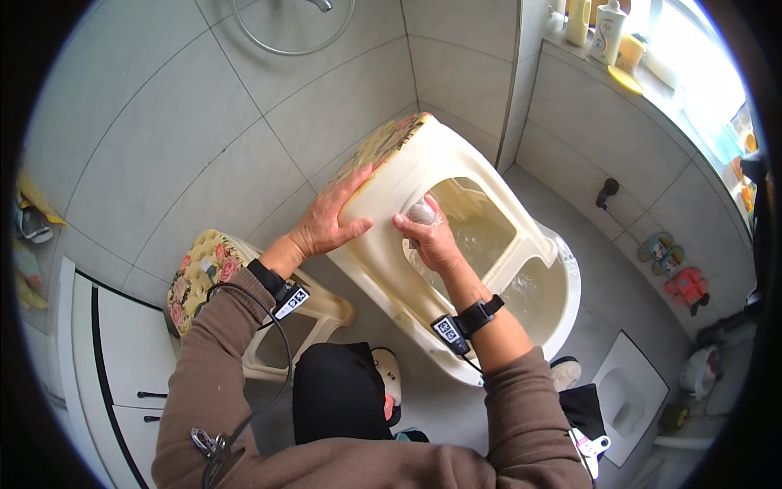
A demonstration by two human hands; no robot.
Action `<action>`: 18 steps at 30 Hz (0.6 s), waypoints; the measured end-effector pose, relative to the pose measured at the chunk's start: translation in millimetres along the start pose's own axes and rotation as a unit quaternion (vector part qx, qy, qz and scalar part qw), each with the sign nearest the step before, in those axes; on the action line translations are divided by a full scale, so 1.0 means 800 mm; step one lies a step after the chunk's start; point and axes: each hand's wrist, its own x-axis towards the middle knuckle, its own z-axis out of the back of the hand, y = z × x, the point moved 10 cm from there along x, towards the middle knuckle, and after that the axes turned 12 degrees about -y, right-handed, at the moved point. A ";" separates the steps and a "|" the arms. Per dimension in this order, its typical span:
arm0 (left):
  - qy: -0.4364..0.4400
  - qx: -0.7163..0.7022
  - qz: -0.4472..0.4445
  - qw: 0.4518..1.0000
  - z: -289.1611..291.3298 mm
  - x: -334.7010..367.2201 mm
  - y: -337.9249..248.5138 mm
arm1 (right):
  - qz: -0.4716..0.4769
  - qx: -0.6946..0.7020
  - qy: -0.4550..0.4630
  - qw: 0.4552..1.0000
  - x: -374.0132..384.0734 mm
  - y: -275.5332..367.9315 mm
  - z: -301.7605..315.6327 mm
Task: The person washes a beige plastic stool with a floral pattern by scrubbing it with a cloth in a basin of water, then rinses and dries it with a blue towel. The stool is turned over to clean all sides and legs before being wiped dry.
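Observation:
A cream plastic stool (460, 151) lies tipped on its side in a white tub (574, 285) that has water in it. My left hand (330, 216) grips the stool at its seat edge, fingers spread over the edge and thumb on the side. Inside the side opening, my right hand (432, 240) is closed around a wet, rounded grey-white thing (421, 213), pressed against the opening's rim. Its kind is not clear. Water or suds glisten on that hand, and some of its fingers are hidden. A flowered cover (383, 147) is on the stool's seat.
Another stool with a flowered padded top (208, 265) stands left of the tub. A squat toilet (627, 399) is set in the floor at right. White cabinets (134, 342) line the left. Bottles (607, 33) stand on the window sill; a shower hose (285, 50) hangs on the wall.

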 end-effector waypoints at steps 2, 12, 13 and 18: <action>0.010 0.028 0.046 0.998 -0.008 0.007 0.003 | -0.027 -0.045 0.023 0.998 0.000 -0.007 0.005; 0.038 0.042 0.017 0.998 -0.091 0.108 -0.015 | 0.105 -0.460 0.034 0.881 -0.022 0.066 0.038; 0.036 0.033 0.017 0.999 -0.089 0.107 -0.016 | 0.146 -0.521 0.031 0.840 -0.032 0.081 0.045; 0.025 0.068 0.036 0.997 -0.061 0.082 -0.020 | 0.240 -0.460 -0.132 0.844 -0.093 0.157 0.165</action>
